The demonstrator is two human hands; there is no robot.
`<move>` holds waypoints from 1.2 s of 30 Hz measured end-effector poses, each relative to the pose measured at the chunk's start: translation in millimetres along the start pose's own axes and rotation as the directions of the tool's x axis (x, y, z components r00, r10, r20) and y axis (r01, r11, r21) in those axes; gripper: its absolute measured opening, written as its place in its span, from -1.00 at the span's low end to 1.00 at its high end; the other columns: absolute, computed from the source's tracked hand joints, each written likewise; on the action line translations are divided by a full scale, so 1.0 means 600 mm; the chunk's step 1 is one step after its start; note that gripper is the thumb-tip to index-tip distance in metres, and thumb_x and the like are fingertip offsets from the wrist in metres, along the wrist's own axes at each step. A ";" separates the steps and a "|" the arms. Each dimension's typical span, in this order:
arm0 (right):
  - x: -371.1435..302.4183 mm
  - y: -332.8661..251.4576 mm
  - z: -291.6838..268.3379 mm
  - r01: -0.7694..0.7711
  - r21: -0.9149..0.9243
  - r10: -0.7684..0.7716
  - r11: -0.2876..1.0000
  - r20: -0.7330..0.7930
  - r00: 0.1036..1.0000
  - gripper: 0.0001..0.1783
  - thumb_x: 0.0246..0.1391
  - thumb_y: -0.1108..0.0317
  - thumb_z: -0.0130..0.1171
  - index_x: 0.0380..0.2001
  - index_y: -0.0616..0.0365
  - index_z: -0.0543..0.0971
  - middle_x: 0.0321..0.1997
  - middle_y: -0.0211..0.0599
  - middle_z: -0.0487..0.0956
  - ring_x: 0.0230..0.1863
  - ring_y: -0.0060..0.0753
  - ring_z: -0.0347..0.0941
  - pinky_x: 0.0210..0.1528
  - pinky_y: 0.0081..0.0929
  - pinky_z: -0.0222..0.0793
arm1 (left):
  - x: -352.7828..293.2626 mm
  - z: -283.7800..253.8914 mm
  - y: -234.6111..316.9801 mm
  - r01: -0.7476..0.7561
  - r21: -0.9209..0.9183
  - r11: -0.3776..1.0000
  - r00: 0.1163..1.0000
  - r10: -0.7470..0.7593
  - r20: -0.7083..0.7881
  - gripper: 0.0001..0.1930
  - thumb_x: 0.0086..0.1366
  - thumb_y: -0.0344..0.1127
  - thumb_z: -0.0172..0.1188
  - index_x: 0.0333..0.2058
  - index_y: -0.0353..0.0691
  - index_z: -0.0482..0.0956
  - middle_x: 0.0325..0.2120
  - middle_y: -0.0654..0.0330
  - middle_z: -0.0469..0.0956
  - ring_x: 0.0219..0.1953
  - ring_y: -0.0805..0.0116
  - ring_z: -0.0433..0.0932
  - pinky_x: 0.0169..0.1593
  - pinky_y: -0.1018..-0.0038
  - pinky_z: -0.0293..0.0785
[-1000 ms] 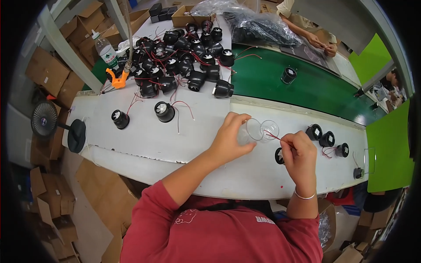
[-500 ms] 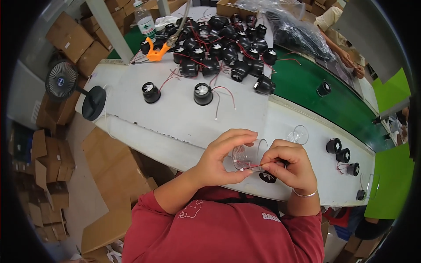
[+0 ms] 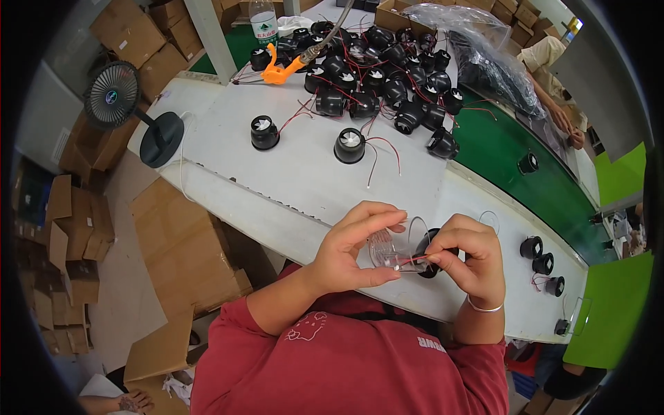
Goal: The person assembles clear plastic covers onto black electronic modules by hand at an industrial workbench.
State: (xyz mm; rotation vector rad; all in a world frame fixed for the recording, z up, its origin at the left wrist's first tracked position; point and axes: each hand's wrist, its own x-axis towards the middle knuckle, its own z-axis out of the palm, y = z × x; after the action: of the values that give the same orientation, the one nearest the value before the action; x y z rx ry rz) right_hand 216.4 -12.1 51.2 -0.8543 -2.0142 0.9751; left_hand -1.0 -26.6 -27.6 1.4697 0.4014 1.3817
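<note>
My left hand (image 3: 339, 252) is closed round a clear plastic cup (image 3: 382, 243), lying sideways with its mouth to the right. Thin red wires (image 3: 413, 261) run into the cup's mouth, pinched between the thumb and forefinger of my right hand (image 3: 474, 259). Partly hidden behind those fingers, a black round motor unit (image 3: 429, 240) sits at the cup's rim; the right hand seems to hold it too. Two similar black fan units (image 3: 264, 133) with white blades stand upright on the white table (image 3: 297, 180) beyond my hands.
A heap of black units (image 3: 394, 90) with red wires covers the far table. An orange-handled air gun (image 3: 280, 69) hangs beside it. A desk fan (image 3: 114, 97) stands left. Another clear cup (image 3: 489, 221) and several units (image 3: 543, 263) lie right. Another person's hands (image 3: 570, 131) show beyond the green belt (image 3: 494, 135).
The wire ends have gone from beside my left thumb into the cup. The black unit has come up to the cup's mouth. The whole view has shifted slightly.
</note>
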 end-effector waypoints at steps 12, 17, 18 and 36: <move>0.016 -0.022 0.032 -0.033 -0.052 0.036 0.998 0.060 0.998 -0.85 -0.19 0.59 0.35 -0.46 0.18 0.66 -0.55 -0.33 0.53 -0.54 -0.47 0.43 -0.54 -0.56 0.30 | -0.012 0.017 0.001 -0.012 0.164 0.986 0.999 0.003 0.054 -0.50 0.43 -0.25 -0.05 0.26 -0.37 0.24 0.12 -0.02 0.29 0.07 0.16 0.39 0.14 0.34 0.32; 0.004 0.020 0.019 -0.008 0.299 0.069 0.954 -0.195 0.978 -0.77 -0.07 0.60 0.28 -0.25 0.30 0.62 -0.19 -0.16 0.60 -0.06 -0.27 0.53 -0.01 -0.40 0.44 | -0.008 0.000 0.035 0.029 0.195 0.980 0.997 -0.014 -0.080 -0.50 0.51 -0.15 -0.33 0.11 -0.46 0.40 0.07 -0.16 0.40 0.11 0.11 0.40 0.12 0.31 0.36; -0.003 0.031 0.019 -0.108 0.452 0.180 0.885 -0.120 0.976 -0.68 -0.04 0.53 0.28 -0.15 0.31 0.57 -0.08 -0.15 0.56 0.02 -0.28 0.49 0.02 -0.38 0.43 | -0.010 -0.002 0.038 0.058 0.113 0.992 0.994 -0.046 -0.104 -0.50 0.52 -0.15 -0.33 0.10 -0.45 0.41 0.07 -0.17 0.39 0.10 0.10 0.41 0.13 0.28 0.36; 0.000 0.020 0.095 0.114 0.109 -0.101 0.988 -0.122 0.987 -0.49 0.01 0.32 0.09 0.04 0.35 0.42 0.08 0.09 0.42 0.06 -0.05 0.40 0.13 -0.32 0.29 | -0.025 0.019 0.013 -0.013 0.155 0.988 0.969 0.051 -0.243 -0.11 0.34 0.39 -0.39 0.27 -0.38 0.09 -0.17 0.01 0.55 -0.18 0.39 0.47 -0.17 0.45 0.37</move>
State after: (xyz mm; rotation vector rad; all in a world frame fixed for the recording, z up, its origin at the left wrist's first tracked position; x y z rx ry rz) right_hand 172.4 -26.0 15.8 -0.7159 -1.8666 0.9492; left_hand 1.5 -46.8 -26.9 1.4346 0.6560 1.5960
